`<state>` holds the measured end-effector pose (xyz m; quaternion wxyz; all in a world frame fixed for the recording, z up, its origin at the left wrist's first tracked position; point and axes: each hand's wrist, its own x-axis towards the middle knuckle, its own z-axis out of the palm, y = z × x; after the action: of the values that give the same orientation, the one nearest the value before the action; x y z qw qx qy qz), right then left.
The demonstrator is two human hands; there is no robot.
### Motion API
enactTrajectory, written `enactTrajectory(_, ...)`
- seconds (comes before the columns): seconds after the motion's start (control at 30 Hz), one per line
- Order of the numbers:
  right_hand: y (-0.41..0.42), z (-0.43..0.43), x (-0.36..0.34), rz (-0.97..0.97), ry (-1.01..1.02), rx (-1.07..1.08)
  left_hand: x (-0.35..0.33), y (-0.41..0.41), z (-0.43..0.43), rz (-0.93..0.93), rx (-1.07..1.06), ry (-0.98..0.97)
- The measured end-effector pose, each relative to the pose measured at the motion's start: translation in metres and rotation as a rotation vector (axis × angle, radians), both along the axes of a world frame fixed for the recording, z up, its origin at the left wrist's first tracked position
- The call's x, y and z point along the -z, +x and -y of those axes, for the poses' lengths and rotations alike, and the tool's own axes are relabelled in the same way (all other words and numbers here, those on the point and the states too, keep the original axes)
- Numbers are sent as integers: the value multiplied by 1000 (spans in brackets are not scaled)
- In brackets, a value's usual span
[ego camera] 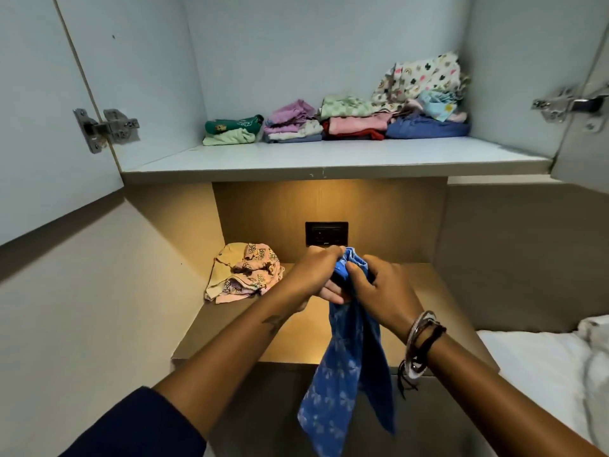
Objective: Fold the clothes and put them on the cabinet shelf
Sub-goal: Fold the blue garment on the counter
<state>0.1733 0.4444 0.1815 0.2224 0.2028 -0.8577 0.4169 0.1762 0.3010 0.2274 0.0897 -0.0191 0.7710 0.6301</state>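
Both hands meet in the middle of the view, clamped on the top of a blue cotton garment printed with pale bows (342, 374). The left hand (316, 272) grips the bunched upper edge from the left, fingers curled around the cloth. The right hand (379, 285) pinches the same edge from the right, thumb pressed on the fabric, and the two hands touch each other. The rest of the garment hangs down from the grip in a long, loose twist, unfolded, toward the near edge of the view.

The right wrist carries a stack of white and black bangles and cords (420, 344). A dark navy sleeve (138, 427) covers the left upper arm at the near left.

Below the hands lies a lit, tan wooden counter (438, 311) set in a niche, with a black wall socket (326, 233) on its far wall. At the far left of this counter sits a crumpled heap of pink and yellow printed clothes (245, 272), not folded.

Above the niche is the pale grey cabinet shelf (329, 156), with both doors swung open and metal hinges (105, 128) showing at the sides. Along its far side stand folded piles in a row: a green and pale green pile (232, 130) at the left, a lilac and white pile (291, 125) beside it, a pink and red pile (356, 122) next, and a taller pile topped by white patterned cloth (428, 94) at the right.

At the near right lies white bedding (543, 367).
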Motion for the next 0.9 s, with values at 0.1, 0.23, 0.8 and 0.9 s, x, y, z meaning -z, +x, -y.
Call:
enactTrajectory(0.1,5,-11,3,111,-10,-103,-5,4,-3,63,124,8)
enactTrajectory(0.23,-7,-13,5,214,-101,-215,-15,1,8,111,305,23)
enactTrajectory(0.8,-92,23,41,822,-448,-610,-9,-91,91,-417,406,-213)
enactTrajectory(0.9,-96,35,82,932,-319,-585,-26,-99,108,-386,529,-73)
